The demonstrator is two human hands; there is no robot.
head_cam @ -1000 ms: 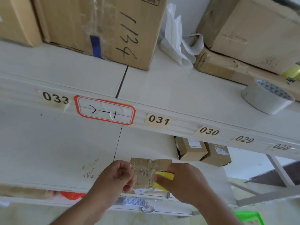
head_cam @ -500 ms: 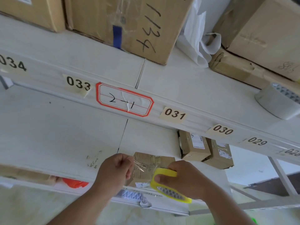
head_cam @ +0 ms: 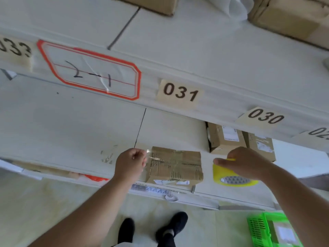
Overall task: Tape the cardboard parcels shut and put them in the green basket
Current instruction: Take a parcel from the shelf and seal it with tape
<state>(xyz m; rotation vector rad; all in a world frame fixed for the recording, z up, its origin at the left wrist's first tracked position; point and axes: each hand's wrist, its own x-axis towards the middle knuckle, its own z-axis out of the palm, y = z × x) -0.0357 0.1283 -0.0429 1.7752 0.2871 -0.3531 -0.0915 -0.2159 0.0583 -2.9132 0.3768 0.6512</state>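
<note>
A small, worn cardboard parcel (head_cam: 175,164) lies near the front edge of the lower white shelf (head_cam: 71,132). My left hand (head_cam: 130,162) pinches the free end of a clear tape strip at the parcel's left side. The strip stretches over the parcel's top to the yellow tape roll (head_cam: 231,175), which my right hand (head_cam: 247,161) grips to the right of the parcel. The green basket (head_cam: 261,230) stands on the floor at the bottom right with a parcel inside it.
Two more small cardboard parcels (head_cam: 224,139) stand further back on the lower shelf. The upper shelf (head_cam: 195,50) juts out above my hands, with number labels along its edge and large boxes on top. My feet in black shoes (head_cam: 170,225) stand on the floor below.
My right hand has pulled the yellow roll away to the right, drawing the tape across the parcel. My left hand stays at the left side. The camera has tilted down, showing the basket and my feet.
</note>
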